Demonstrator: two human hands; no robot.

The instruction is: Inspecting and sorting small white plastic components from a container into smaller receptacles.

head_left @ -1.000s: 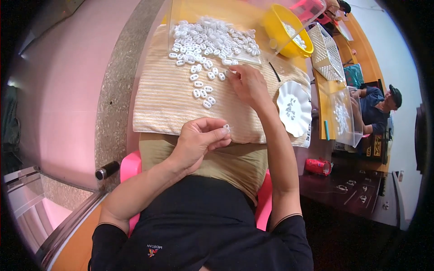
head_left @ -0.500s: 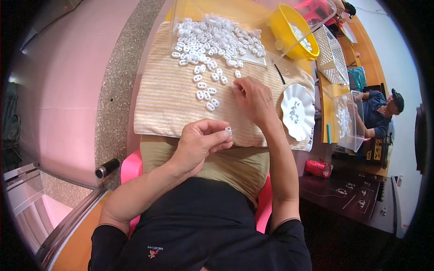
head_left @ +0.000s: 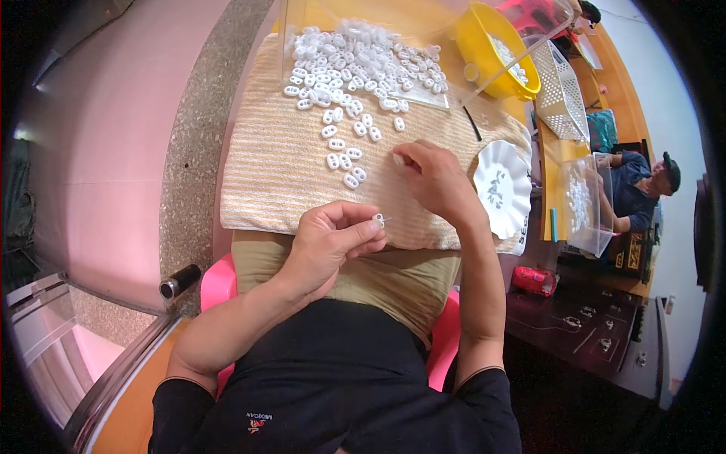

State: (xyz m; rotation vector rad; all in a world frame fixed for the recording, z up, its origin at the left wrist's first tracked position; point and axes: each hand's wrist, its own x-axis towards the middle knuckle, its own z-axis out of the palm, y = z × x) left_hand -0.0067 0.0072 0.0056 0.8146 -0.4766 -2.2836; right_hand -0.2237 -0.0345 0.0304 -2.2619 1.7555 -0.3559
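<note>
Head view: the left hand [head_left: 329, 242] pinches one white bead [head_left: 377, 220] over the lap, while the right hand [head_left: 435, 178] closes its fingertips on another on the striped cloth [head_left: 280, 174], just beside loose beads [head_left: 344, 159]. Seemingly stringing; next needs careful alignment.

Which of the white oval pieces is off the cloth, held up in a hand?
The one pinched at the left hand's fingertips, a white piece above the lap; all others lie on the striped cloth.
</note>
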